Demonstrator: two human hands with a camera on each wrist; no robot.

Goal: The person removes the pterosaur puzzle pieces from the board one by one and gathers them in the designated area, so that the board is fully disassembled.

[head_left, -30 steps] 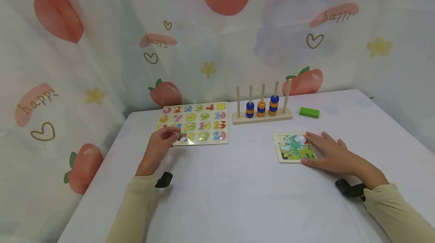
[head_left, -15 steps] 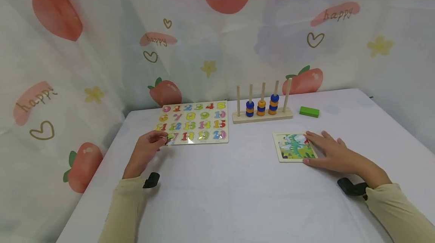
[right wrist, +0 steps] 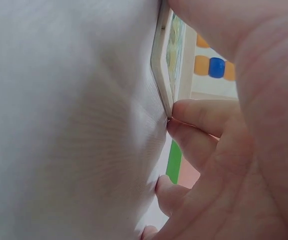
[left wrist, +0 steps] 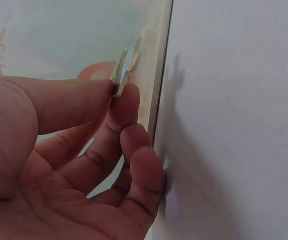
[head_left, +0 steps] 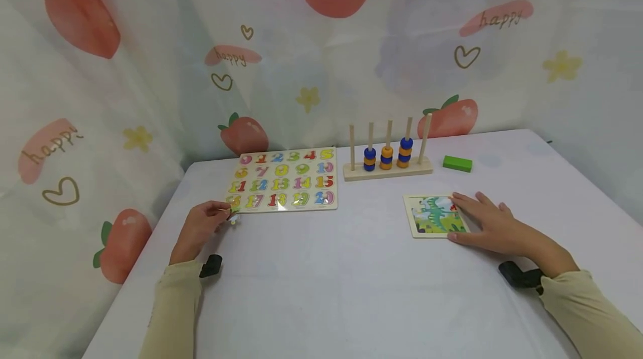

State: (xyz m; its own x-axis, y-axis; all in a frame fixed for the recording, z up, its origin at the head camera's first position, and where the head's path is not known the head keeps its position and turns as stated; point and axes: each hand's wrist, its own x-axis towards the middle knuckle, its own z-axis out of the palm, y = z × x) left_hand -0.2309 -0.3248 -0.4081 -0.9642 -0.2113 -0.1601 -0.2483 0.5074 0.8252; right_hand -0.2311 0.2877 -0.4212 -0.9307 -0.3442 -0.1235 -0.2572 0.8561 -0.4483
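"Two hands over the tbl (head_left: 341,286), well apart. What's L got?"

"L hand (head_left: 198,230) has a small jigsaw pc (head_left: 233,218) pinched btwn thumb and fingertip, other fingers curled in underneath. Pc's just by the front L corner of the num. board (head_left: 291,178); can't tell if they touch. L wrist view shows it nearly edge-on."

"And R?"

"R hand (head_left: 494,230) is fanned out, fingers relaxed. Thumb and index tip rest at the R edge of the dino puzzle (head_left: 434,216), thumb nr its front corner, index nr the back one. Puzzle's flat on the tbl, R of centre."

"Room to move?"

"Broad white stretch from the puzzle's L edge across to the board's R edge, plus lots more in front of both. Back's tighter: bead rack (head_left: 359,175) stands just beside the board's R edge, and the green block (head_left: 457,164) lies R of the rack, behind the puzzle. Backdrop (head_left: 351,68) rises along the tbl's back edge, close behind the board."

"L side?"

"L hand's fairly nr the tbl's L edge, so most of the room's to its R."
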